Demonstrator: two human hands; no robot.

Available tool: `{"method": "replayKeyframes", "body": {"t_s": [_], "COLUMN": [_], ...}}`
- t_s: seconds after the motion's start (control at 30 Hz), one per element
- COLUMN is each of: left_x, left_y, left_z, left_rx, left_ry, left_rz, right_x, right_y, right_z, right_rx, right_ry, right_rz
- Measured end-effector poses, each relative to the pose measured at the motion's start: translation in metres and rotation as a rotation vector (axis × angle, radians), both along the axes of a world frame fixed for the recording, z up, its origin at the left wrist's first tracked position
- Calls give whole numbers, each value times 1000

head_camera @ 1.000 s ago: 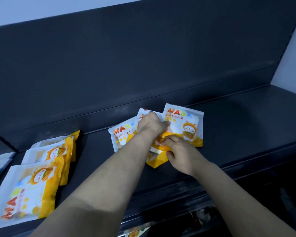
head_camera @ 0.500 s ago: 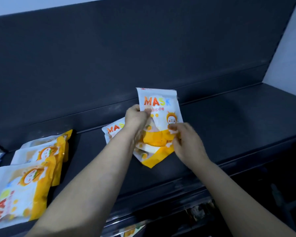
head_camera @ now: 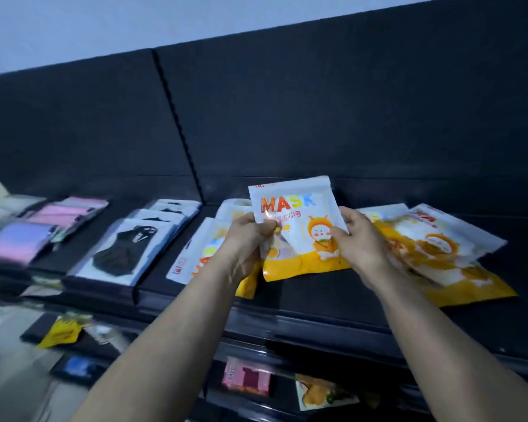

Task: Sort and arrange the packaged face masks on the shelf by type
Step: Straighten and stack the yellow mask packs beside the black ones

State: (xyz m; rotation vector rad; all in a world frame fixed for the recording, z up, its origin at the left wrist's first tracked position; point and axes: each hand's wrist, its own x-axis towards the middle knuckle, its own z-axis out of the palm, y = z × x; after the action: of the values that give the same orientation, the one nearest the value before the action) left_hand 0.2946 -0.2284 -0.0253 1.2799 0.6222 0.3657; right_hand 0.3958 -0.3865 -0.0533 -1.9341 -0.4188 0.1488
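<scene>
I hold a white-and-orange MASK packet upright above the dark shelf. My left hand grips its left edge and my right hand pinches its right edge. A loose pile of the same orange packets lies on the shelf to the right. A row of matching orange packets lies just left of my left hand, partly hidden by it.
Further left on the shelf lie black mask packets and pink and purple packets. A lower shelf holds a yellow packet, a pink packet and an orange one. The shelf's dark back panel rises behind.
The packet has been lifted off the right pile and carried left in both hands. My view has swung left, showing the black and pink packets.
</scene>
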Motion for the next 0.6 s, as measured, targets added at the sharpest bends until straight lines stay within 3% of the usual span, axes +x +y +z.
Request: {"method": "replayKeyframes", "body": {"t_s": [0.2, 0.4, 0.5, 0.6], "left_x": [-55, -82, -89, -89], "left_y": [85, 139, 154, 163], "left_z": [9, -6, -16, -24], "left_rx": [120, 567, 759, 800], "left_ry": [0, 387, 558, 589], "left_rz": [159, 79, -103, -236], "right_x": [-35, -62, -79, -92], "right_y": [67, 136, 155, 151], "right_z": [37, 39, 14, -10], "right_rx": [-188, -479, -607, -499], "right_ry": [-370, -730, -723, -627], "right_rz": [-30, 96, 224, 80]}}
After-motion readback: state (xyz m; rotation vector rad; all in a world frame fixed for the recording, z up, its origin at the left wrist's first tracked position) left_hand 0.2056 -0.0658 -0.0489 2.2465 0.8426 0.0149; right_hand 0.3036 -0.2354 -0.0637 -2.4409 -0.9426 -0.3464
